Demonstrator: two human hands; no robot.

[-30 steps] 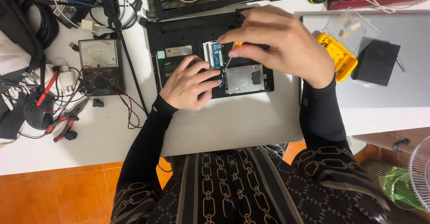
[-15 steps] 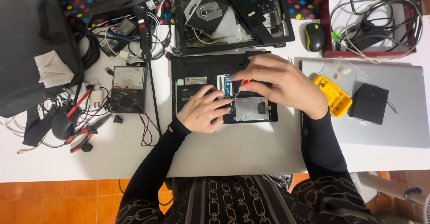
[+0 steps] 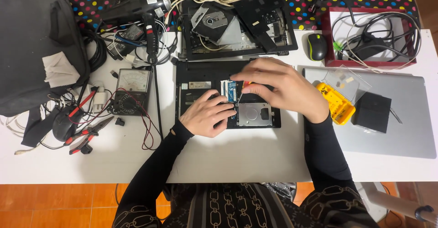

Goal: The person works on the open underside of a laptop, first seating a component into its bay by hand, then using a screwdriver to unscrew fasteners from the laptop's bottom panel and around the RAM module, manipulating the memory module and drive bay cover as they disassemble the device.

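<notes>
An upturned black laptop (image 3: 196, 75) lies open at its underside in the middle of the white table. My left hand (image 3: 207, 114) rests flat on it, fingertips by the silver hard drive (image 3: 253, 114). My right hand (image 3: 283, 89) holds a small screwdriver with an orange handle (image 3: 247, 85), its tip pointing down at the drive's upper left corner beside the blue memory board (image 3: 230, 91).
A dismantled laptop frame with an optical drive (image 3: 228, 25) lies behind. A multimeter (image 3: 130, 91) with red leads, pliers (image 3: 86, 134), a heat gun (image 3: 146, 7) and a black bag (image 3: 39, 45) sit left. Silver laptop (image 3: 401, 127), yellow bit case (image 3: 340, 105), black box (image 3: 372, 111), mouse (image 3: 317, 46), red tray (image 3: 372, 38) right.
The view has pulled back and tilted up, showing more of the table's far side. Both hands stay on the laptop, the screwdriver still at the drive's corner.
</notes>
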